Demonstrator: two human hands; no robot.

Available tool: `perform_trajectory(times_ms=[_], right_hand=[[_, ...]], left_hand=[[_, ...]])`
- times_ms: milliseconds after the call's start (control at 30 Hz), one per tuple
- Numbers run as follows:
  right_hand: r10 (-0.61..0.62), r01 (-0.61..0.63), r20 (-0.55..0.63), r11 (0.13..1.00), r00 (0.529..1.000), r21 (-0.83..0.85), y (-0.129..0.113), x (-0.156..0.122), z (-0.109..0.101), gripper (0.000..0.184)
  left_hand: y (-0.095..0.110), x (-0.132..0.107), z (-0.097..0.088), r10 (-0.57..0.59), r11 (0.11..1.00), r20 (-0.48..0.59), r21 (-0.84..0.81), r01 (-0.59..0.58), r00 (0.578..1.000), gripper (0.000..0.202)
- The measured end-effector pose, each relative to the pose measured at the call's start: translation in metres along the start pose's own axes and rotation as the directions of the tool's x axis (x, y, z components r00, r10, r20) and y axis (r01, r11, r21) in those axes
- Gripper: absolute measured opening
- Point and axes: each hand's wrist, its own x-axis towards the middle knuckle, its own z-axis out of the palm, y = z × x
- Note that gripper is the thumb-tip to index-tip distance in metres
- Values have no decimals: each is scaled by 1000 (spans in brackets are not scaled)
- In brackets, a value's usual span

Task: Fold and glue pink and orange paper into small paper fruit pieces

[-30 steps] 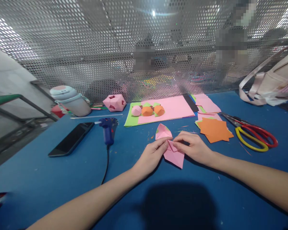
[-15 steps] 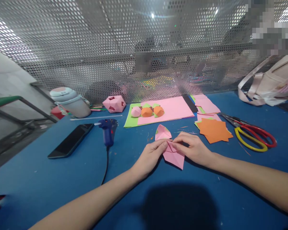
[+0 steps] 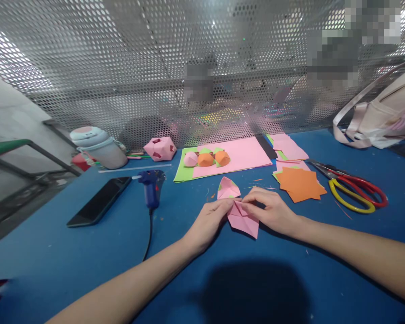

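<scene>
Both hands on a folded pink paper piece (image 3: 243,221) lying flat on the blue table (image 3: 87,252), centre of view. Left hand (image 3: 211,220) has its fingers curled together, tips pressing the paper's upper left edge. Right hand (image 3: 273,210) mirrors it, fingertips pinching a small fold at the paper's top, meeting the left fingertips there. Lower pointed corner of the paper sticks out below both hands, uncovered.

Just behind the hands: a small pink folded shape with green corners (image 3: 227,188), close to the left fingertips; can't tell if touching.

Right of the right hand: stack of orange star cutouts (image 3: 300,183), then red and yellow scissors (image 3: 354,191).

Left: blue glue gun (image 3: 151,186) with cord running toward the viewer, black phone (image 3: 99,200) further left.

Back: pink sheet (image 3: 239,155) over a green one, with three paper balls (image 3: 206,158) on it, one pink and two orange. Pink faceted paper ball (image 3: 160,148) near the mesh panel (image 3: 155,67). Pale bag (image 3: 388,119) at far right.
</scene>
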Motion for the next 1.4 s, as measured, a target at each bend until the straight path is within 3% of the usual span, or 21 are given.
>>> perform_trajectory(times_ms=[400,667,967,1167,1400], right_hand=[[23,-23,13,1000,1000,-4,-2,0,0,11],[46,-46,10,999,999,-14,-7,-2,2,12],[90,-90,-2,996,996,11,-14,0,3,12],[119,-119,13,992,993,33,-13,-1,4,15],[138,-138,2,990,990,40,-12,0,6,13]], left_hand=[[3,0,-1,54,990,-1,129,-53,999,32],[10,-5,1,131,931,-65,352,-100,989,28],[9,-5,2,181,899,-124,424,-112,976,26],[5,-5,3,231,876,-110,456,-157,967,21],[9,-7,6,183,902,-120,415,-118,976,21]])
